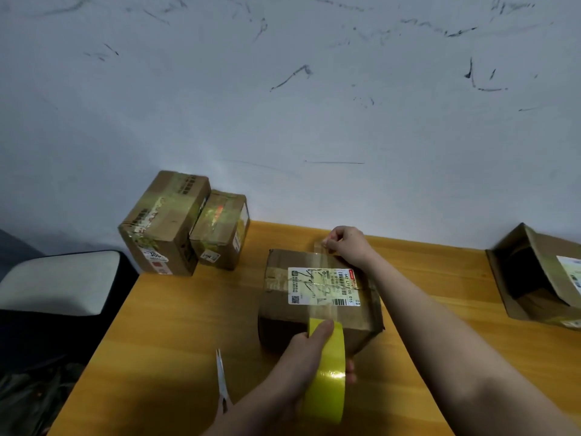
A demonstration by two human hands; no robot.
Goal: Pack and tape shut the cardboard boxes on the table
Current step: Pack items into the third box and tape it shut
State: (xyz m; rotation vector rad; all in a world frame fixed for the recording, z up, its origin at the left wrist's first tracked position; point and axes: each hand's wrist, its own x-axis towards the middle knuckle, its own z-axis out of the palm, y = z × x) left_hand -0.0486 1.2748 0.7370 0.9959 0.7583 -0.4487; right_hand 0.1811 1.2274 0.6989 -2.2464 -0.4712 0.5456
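A closed cardboard box (317, 322) with a white shipping label on top sits mid-table. My left hand (309, 360) grips a yellow tape roll (328, 372) at the box's near edge. A clear strip of tape runs from the roll over the label to the far edge. There my right hand (345, 243) pinches the tape's free end (319, 246) at the box's far top edge.
Scissors (221, 382) lie on the wooden table (176, 325) left of my left arm. Two taped boxes (163, 225) (220, 231) stand at the table's far left corner. An open box (534, 275) lies on its side at the right. A chair (59, 281) stands to the left.
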